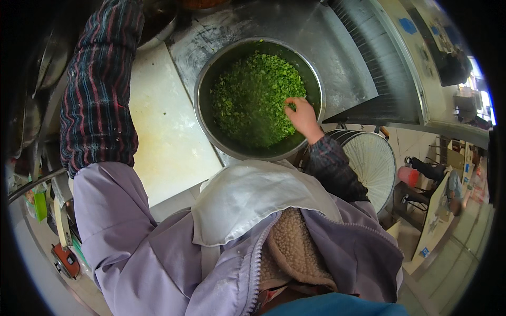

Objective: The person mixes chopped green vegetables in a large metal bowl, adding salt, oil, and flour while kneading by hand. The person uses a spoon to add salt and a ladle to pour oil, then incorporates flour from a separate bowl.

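A large round metal pot [200,114] stands before me, holding chopped leafy greens [257,94]. Over its right side reaches my right hand [303,116], with thumb and forefinger curled towards each other at the surface of the greens. Whether anything is pinched between those fingers cannot be made out. A haze blurs the middle of the pot. My left arm, in a striped sleeve cover [101,87], stretches to the top left, and its hand is out of view.
Left of the pot lies a white cutting board [170,130], stained and bearing small specks. Both rest on a metal worktop [284,23]. A round, ribbed, pale lid or tray [369,168] is below the worktop at right. Farther right, people sit near a table [431,221].
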Available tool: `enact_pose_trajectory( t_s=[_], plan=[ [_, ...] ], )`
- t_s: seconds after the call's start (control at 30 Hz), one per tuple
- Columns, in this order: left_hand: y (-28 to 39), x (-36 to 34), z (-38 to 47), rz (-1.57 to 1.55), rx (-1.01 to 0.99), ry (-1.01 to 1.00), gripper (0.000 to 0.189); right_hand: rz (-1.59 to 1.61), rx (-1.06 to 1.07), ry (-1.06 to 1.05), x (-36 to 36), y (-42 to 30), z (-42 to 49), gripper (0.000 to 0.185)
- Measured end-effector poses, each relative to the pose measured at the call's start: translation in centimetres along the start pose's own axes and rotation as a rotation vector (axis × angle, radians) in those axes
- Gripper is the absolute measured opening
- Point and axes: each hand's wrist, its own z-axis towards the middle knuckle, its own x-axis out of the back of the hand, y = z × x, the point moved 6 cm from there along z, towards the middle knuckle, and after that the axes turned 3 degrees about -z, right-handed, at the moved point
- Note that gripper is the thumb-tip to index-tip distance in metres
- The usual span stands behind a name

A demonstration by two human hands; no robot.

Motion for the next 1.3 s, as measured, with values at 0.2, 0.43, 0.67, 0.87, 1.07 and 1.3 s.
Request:
enact_pose_trajectory(
  t_s=[0.2,0.43,0.67,0.87,1.07,1.3],
  plan=[
    [-3.9,5.8,-3.7,0.052,-0.007,-0.042,0.039,-0.016,-0.235,-0.229,-1.8,2.1,7.3,0.067],
    [-16.3,13.0,-29.4,0.29,0.437,0.458,0.043,-0.229,0.066,-0.552,-12.4,-8.9,0.8,0.069],
    [-20.7,13.0,-34.0,0.718,0.461,0.266,0.037,-0.822,0.297,-0.261,-7.7,-6.9,6.7,0.071],
    [-20.7,11.6,-34.3,0.734,0.281,0.281,0.03,-0.375,0.129,-0.368,-9.6,-3.6,8.6,0.078],
    [-21.1,11.7,-34.2,0.656,0.303,0.282,0.028,-0.555,0.642,-0.355,-14.3,-10.8,0.1,0.062],
    [-21.0,11.8,-34.2,0.719,0.239,0.262,0.028,-0.54,-0.066,-0.255,-5.6,-3.5,7.6,0.068]
  ],
)
